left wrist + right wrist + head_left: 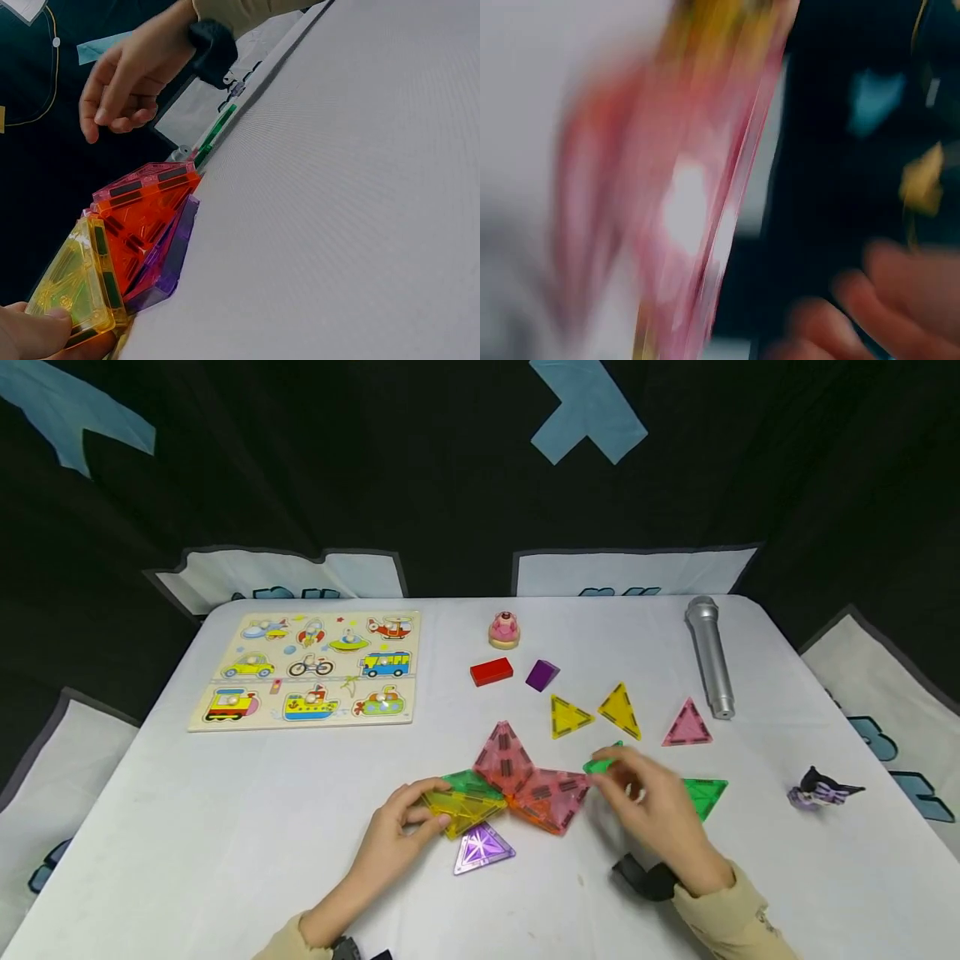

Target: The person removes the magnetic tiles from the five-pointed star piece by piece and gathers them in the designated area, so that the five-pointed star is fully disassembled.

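Note:
My left hand (405,822) pinches the yellow magnetic tile (467,810) of a tile build between thumb and fingers. Joined around it are a green tile (474,783), pink tiles (551,793) and an orange-red tile (139,225). A purple triangular tile (483,847) sits at the near side, low against the build in the left wrist view. Right of the build is my right hand (652,806), its fingers loosely bent; the left wrist view shows nothing in them. A green tile (597,767) shows partly behind its fingertips. The right wrist view is blurred.
Loose yellow (570,717), pink (687,725) and green (705,795) triangular tiles lie right of the build. Behind are a red block (491,672), a purple block (542,675) and a pink figurine (504,631). A vehicle puzzle board (307,672), silver microphone-like cylinder (711,656) and small purple-black toy (817,791) lie farther out.

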The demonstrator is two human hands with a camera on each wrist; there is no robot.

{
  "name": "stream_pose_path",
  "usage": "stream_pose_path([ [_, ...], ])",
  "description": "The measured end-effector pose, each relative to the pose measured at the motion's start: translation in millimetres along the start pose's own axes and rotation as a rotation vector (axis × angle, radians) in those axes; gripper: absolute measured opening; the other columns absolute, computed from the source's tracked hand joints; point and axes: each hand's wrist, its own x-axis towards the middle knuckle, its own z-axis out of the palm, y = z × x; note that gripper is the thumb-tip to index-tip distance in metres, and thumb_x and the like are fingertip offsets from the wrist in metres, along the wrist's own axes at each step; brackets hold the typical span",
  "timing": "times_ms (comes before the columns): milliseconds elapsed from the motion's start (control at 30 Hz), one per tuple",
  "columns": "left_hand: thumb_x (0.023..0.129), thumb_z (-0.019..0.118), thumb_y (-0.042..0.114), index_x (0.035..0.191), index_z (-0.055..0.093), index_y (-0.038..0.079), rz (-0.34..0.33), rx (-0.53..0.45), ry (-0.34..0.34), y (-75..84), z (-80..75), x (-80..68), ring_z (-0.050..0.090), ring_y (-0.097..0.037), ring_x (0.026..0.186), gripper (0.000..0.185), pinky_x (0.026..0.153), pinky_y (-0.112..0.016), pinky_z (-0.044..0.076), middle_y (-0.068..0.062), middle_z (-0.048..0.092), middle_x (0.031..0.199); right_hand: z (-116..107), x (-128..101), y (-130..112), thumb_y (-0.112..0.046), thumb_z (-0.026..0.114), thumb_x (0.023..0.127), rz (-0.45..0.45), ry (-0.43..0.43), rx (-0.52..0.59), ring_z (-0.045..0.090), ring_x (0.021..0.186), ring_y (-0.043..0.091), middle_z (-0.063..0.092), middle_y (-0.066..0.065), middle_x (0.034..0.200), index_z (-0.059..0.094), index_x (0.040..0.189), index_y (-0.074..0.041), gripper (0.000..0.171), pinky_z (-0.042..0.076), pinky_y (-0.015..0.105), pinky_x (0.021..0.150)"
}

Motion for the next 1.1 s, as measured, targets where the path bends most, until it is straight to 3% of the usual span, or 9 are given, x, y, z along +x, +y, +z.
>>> stream_pose_path([
  [100, 0.076, 0.070, 0.004, 0.111, 0.061, 0.014, 0.003, 0.000, 0.004, 0.4, -0.4, 0.7, 0.057, -0.017, 0.099, 0.038, 0.098, -0.047, 0.026, -0.001, 0.066, 0.086, 20.0, -5.4, -27.7, -0.021, 0.065, 0.085, -0.141, -0.317, 0.039, 0.055, 0.084, 0.008, 0.060, -0.004, 0.097, 0.061, 0.110, -0.011, 0.027, 0.049, 0.027, 0.070],
  [167, 0.076, 0.069, 0.003, 0.111, 0.060, 0.014, 0.005, -0.006, 0.002, 0.2, 0.1, 1.2, 0.060, -0.016, 0.094, 0.038, 0.098, -0.047, 0.027, -0.003, 0.063, 0.093, 35.0, -11.2, -40.9, -0.029, 0.062, 0.087, -0.245, -0.497, -0.043, 0.051, 0.107, 0.016, 0.054, 0.004, 0.119, 0.056, 0.121, -0.011, 0.039, 0.046, 0.034, 0.085],
  [267, 0.076, 0.069, 0.003, 0.111, 0.060, 0.014, 0.002, -0.012, -0.003, 0.0, 1.6, 2.0, 0.061, -0.012, 0.089, 0.037, 0.097, -0.047, 0.028, -0.005, 0.063, 0.095, 52.7, -16.7, -50.9, -0.031, 0.063, 0.085, -0.375, -0.551, -0.199, 0.040, 0.121, 0.026, 0.044, 0.014, 0.131, 0.050, 0.128, -0.010, 0.050, 0.038, 0.041, 0.094],
  [467, 0.076, 0.069, 0.003, 0.110, 0.060, 0.013, 0.008, -0.019, -0.008, -1.5, 3.6, 2.7, 0.064, -0.010, 0.081, 0.037, 0.098, -0.048, 0.027, -0.007, 0.060, 0.099, 65.9, -12.7, -53.9, -0.016, 0.071, 0.078, -0.327, -0.435, -0.197, 0.052, 0.084, 0.009, 0.057, -0.003, 0.089, 0.067, 0.097, -0.013, 0.020, 0.046, 0.021, 0.072],
  [567, 0.076, 0.069, 0.003, 0.111, 0.060, 0.013, 0.024, -0.015, -0.007, -2.9, 3.7, 2.8, 0.064, -0.010, 0.079, 0.038, 0.097, -0.049, 0.028, -0.007, 0.061, 0.098, 62.5, -10.5, -53.1, -0.012, 0.068, 0.081, -0.241, -0.436, -0.116, 0.055, 0.086, 0.009, 0.061, -0.004, 0.090, 0.068, 0.098, -0.012, 0.017, 0.047, 0.022, 0.073],
  [733, 0.077, 0.069, 0.005, 0.112, 0.059, 0.014, 0.060, 0.014, -0.005, -7.1, 2.9, 1.6, 0.064, -0.011, 0.081, 0.037, 0.096, -0.043, 0.032, -0.001, 0.065, 0.090, 38.9, -14.3, -37.6, -0.013, 0.061, 0.087, -0.012, -0.390, 0.222, 0.057, 0.095, 0.012, 0.063, 0.000, 0.103, 0.065, 0.108, -0.009, 0.022, 0.048, 0.028, 0.077],
  [867, 0.077, 0.070, 0.010, 0.112, 0.059, 0.017, 0.012, 0.024, -0.015, -6.0, 1.0, 1.2, 0.058, -0.011, 0.097, 0.037, 0.097, -0.043, 0.030, 0.006, 0.067, 0.080, -0.8, -28.7, -9.0, -0.007, 0.059, 0.087, 0.095, -0.198, 0.460, 0.060, 0.088, 0.012, 0.065, 0.004, 0.099, 0.067, 0.104, -0.005, 0.019, 0.050, 0.027, 0.071],
  [967, 0.077, 0.070, 0.012, 0.112, 0.059, 0.018, -0.007, 0.041, -0.014, -5.7, 0.6, 1.4, 0.053, -0.013, 0.105, 0.037, 0.097, -0.042, 0.031, 0.008, 0.067, 0.077, -40.2, -49.2, 14.7, 0.002, 0.059, 0.085, 0.188, 0.001, 0.392, 0.060, 0.085, 0.009, 0.065, 0.003, 0.097, 0.066, 0.103, 0.000, 0.020, 0.050, 0.022, 0.068],
  [1100, 0.076, 0.071, 0.009, 0.110, 0.060, 0.018, -0.023, 0.046, -0.005, -5.6, 0.9, 1.5, 0.055, -0.013, 0.102, 0.037, 0.095, -0.042, 0.032, 0.008, 0.067, 0.078, -81.1, -84.5, 45.9, -0.007, 0.061, 0.086, 0.473, 0.200, 0.072, 0.055, 0.080, -0.006, 0.067, -0.005, 0.092, 0.067, 0.102, 0.002, 0.019, 0.046, 0.011, 0.063],
])
